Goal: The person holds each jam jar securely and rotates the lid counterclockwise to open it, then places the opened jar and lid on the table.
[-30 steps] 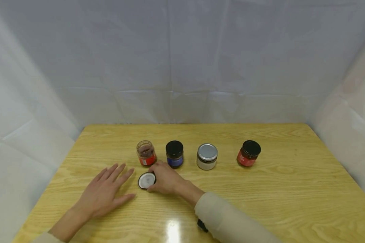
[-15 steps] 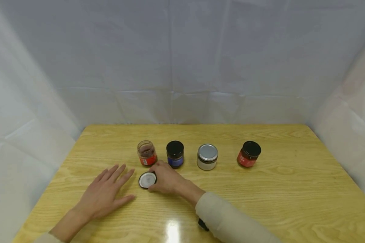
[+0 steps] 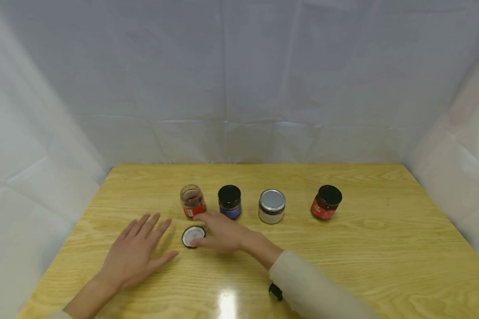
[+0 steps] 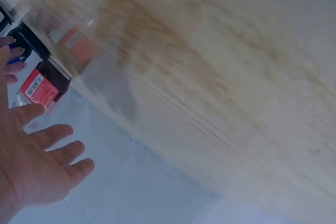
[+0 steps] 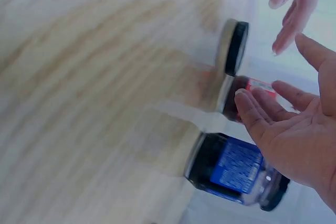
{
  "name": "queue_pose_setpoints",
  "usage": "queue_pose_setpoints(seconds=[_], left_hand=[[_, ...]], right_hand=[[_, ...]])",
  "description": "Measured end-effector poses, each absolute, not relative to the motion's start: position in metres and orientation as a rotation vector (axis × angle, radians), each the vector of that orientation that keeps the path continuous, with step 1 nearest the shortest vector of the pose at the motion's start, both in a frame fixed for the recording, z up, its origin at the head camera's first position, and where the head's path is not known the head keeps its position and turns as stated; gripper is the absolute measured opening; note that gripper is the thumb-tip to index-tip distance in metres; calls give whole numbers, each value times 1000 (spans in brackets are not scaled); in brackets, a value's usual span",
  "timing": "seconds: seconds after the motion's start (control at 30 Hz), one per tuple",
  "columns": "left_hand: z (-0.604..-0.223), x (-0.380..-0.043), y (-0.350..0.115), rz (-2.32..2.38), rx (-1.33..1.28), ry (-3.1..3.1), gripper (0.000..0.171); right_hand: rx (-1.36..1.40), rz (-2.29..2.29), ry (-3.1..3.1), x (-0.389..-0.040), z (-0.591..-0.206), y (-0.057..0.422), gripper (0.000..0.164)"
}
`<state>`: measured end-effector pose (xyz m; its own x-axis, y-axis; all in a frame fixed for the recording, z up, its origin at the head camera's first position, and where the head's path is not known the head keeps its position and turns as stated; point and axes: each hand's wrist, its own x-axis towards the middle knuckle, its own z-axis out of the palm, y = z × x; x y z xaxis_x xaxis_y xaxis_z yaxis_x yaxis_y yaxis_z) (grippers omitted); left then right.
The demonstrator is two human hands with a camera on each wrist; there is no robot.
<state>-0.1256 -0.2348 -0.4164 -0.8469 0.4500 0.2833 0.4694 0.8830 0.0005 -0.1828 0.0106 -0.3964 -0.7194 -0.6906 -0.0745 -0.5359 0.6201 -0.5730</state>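
Note:
A jar lid lies on the wooden table with its white inner side up and its rim black. My right hand is over the lid's right side, thumb and fingers spread apart. In the right wrist view, the lid lies apart from the relaxed fingers. Just behind it stands a lidless glass jar with a red label and dark contents. To the left of the lid, my left hand is held palm down with its fingers straight and spread, holding nothing.
A blue-labelled jar with a black lid stands close behind my right hand. Further right are a silver-lidded jar and a red-labelled jar with a black lid. White sheeting surrounds the table at back and sides.
My right hand has let go of the lid's rim, its fingers opening and the hand shifting slightly right. The lid stays in place. My left hand has barely moved.

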Motion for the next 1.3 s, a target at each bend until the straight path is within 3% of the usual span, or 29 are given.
queue_pose_setpoints(seconds=[0.67, 1.3], left_hand=[[-384, -125, -215, -186, -750, -2554, 75], [-367, -138, -181, -242, -857, -2508, 76]], right_hand=[[-1338, -707, 2894, -161, -342, 58, 49], [-1142, -396, 3265, -175, -348, 115, 59]])
